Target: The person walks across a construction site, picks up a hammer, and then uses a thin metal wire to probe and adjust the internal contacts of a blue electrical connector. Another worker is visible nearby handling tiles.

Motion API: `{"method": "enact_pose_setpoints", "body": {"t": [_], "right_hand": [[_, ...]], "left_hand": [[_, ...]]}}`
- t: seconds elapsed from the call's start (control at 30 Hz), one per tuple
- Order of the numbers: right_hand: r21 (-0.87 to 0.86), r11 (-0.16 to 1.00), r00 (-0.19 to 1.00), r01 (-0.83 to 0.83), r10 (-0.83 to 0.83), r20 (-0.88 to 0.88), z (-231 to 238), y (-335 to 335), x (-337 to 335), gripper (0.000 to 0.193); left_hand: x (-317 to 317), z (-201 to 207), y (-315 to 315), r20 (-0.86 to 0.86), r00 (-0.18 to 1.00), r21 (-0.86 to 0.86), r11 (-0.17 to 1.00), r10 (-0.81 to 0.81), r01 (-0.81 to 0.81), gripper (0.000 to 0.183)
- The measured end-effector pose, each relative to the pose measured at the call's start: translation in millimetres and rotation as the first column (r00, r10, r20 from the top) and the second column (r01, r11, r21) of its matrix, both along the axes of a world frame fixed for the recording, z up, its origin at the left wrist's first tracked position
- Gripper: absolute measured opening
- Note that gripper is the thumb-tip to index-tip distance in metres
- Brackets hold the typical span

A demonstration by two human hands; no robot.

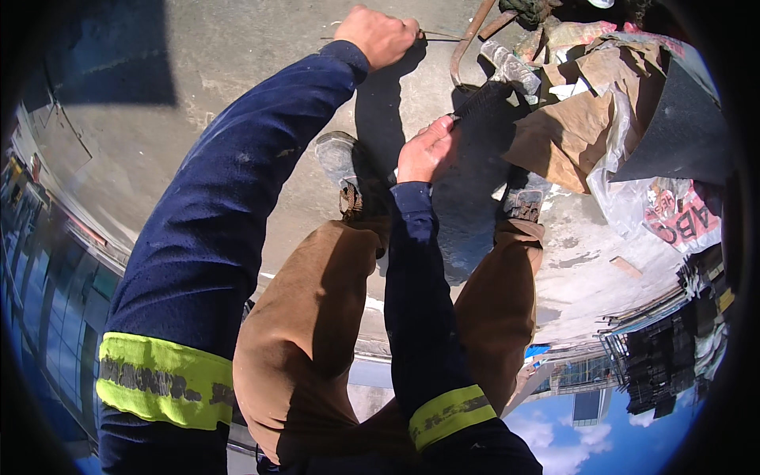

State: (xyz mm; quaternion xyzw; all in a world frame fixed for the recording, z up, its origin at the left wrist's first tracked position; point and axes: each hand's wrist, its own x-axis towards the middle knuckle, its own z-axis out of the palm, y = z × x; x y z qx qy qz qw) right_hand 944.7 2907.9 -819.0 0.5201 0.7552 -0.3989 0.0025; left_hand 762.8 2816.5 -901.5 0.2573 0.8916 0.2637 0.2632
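Head view, item one: left hand (378, 36), far up and left of the brown paper (562, 134); its fingers are clamping round a thin rod (439, 36) that is sticking out on both sides of the fist. Item two: right hand (428, 149), left of the brown paper and nearer; it is gripping a dark comb-edged tool (477, 99) that is pointing toward the paper, shade hiding its exact kind. Item three: bent rusty bar (459, 63), arching up-left of the paper; whether the rod is touching it, one cannot tell. Item four: silvery cylinder (511, 67), lying by the paper's upper left. Item five: plastic bag (673, 214), spreading below and right of the paper. Item six: right boot (526, 199), resting under the paper's lower left edge.

Hazards, as judged: the rod could be snagging on the bar if swung rightward; the comb-edged tool could be catching the loose paper; the boot could be slipping if stepping onto plastic.
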Motion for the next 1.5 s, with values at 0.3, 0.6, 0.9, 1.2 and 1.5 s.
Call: {"method": "enact_pose_setpoints", "body": {"t": [0.3,0.6,0.9,1.2,1.5], "right_hand": [[-0.07,0.998,1.0,-0.007,0.007,-0.007,60,28,-17,0.041],[0.024,0.999,0.992,-0.035,0.032,0.124,43,14,-26,0.042],[-0.082,0.994,0.994,0.07,-0.063,0.091,49,20,-22,0.055],[0.08,0.996,0.998,-0.048,0.046,0.035,7,-9,-19,0.051],[-0.273,0.935,0.609,0.227,-0.355,-0.709,122,46,-51,0.043]], "left_hand": [[-17,65,13,-0.193,0.835,-0.473,0.795,-0.515,0.381,0.019],[2,-10,2,0.025,1.0,0.038,0.999,0.004,-0.005,0.035],[-18,47,13,-0.2,0.846,-0.468,0.807,-0.493,0.36,0.019],[-20,59,18,-0.208,0.842,-0.453,0.812,-0.498,0.368,0.018],[-19,29,2,-0.076,0.981,-0.234,0.959,-0.18,0.158,0.028]]}}
